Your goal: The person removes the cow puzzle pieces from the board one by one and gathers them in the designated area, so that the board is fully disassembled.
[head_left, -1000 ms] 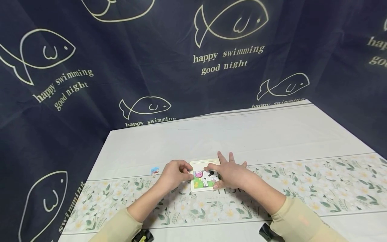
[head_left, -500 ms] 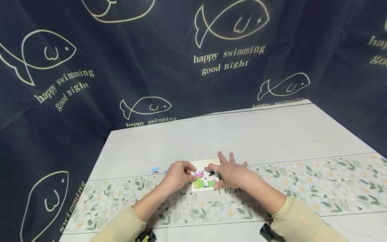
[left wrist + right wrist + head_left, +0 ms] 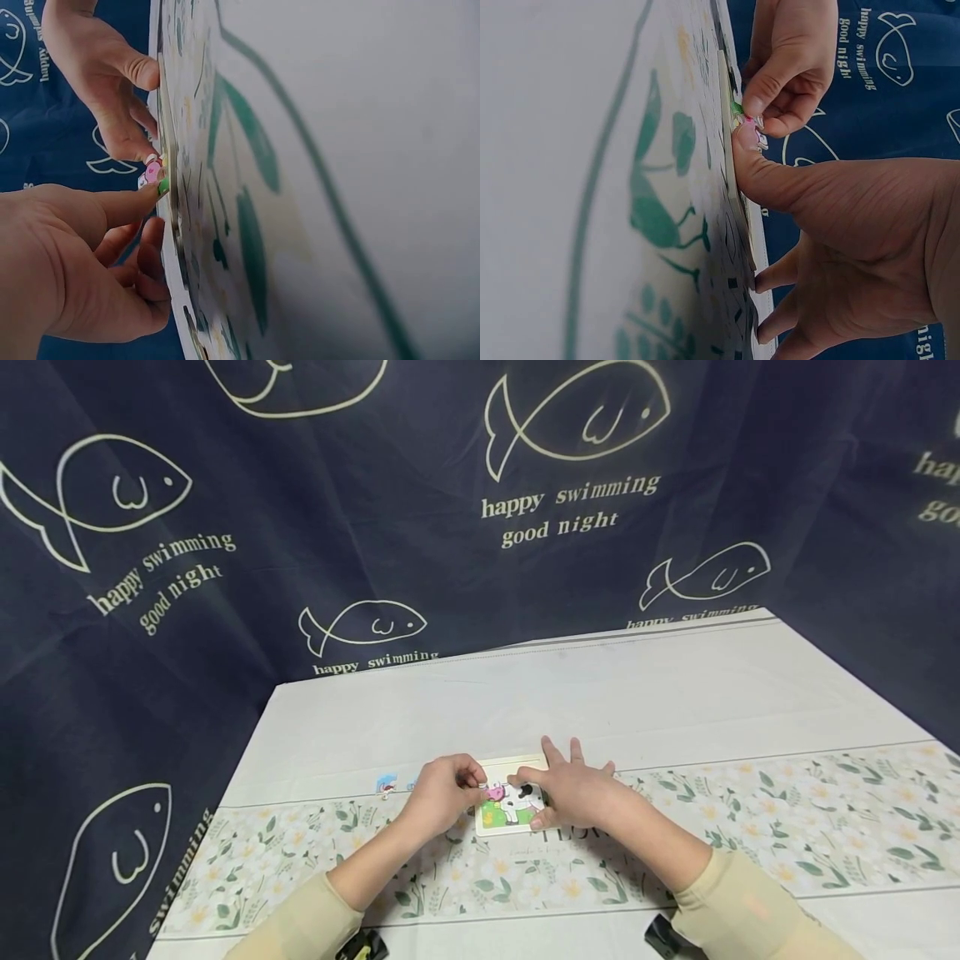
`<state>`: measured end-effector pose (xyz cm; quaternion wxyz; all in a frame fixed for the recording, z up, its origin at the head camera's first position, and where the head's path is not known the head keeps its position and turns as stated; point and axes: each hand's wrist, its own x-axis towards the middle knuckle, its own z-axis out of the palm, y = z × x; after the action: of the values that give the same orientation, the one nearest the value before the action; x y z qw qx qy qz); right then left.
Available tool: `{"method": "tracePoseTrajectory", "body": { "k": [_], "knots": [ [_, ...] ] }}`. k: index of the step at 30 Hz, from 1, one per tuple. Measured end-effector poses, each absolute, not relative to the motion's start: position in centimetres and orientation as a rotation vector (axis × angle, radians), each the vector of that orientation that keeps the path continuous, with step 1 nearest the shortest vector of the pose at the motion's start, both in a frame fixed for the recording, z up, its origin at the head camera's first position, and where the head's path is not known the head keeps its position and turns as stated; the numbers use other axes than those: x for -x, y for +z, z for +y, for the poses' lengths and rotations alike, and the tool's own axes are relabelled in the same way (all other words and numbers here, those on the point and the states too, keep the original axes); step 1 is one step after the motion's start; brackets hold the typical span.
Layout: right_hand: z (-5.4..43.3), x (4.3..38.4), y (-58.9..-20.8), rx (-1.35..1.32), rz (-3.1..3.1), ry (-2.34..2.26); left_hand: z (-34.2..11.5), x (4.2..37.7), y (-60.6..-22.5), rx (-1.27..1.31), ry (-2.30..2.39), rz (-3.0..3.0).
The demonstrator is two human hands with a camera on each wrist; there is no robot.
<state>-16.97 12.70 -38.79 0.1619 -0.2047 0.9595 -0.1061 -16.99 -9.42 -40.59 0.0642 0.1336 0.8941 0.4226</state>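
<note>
A small jigsaw puzzle with a cow picture lies in a pale frame (image 3: 510, 832) on the table. My left hand (image 3: 442, 792) comes in from the left and pinches a puzzle piece (image 3: 154, 172) bearing the pink snout between thumb and fingers. Both wrist views show this piece tilted up from the board. On the other side, my right hand (image 3: 579, 789) spreads its fingers over the frame's right part. Its thumb (image 3: 754, 161) rests at the board's near edge and covers some of the picture's right side.
Two loose pieces, one blue-topped (image 3: 386, 783) and one smaller in view (image 3: 412, 785), lie left of my left hand. A floral-banded cloth (image 3: 300, 860) covers the table, and a dark fish-print curtain (image 3: 450, 552) hangs behind.
My left hand has shifted slightly right, further over the board's left edge, and a second loose piece has come into view behind it. The right hand has stayed in place.
</note>
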Motion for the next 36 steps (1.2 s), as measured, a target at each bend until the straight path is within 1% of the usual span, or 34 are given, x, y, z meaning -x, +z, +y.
{"method": "tracePoseTrajectory", "body": {
  "k": [20,36],
  "knots": [
    [12.6,16.9,-38.7,0.564,2.734,-0.303,-10.0,17.1,-40.8,-0.305,1.375,2.650],
    [12.6,16.8,-38.6,0.558,2.736,-0.307,-12.9,16.2,-41.2,-0.213,1.493,2.618]
  ]
}}
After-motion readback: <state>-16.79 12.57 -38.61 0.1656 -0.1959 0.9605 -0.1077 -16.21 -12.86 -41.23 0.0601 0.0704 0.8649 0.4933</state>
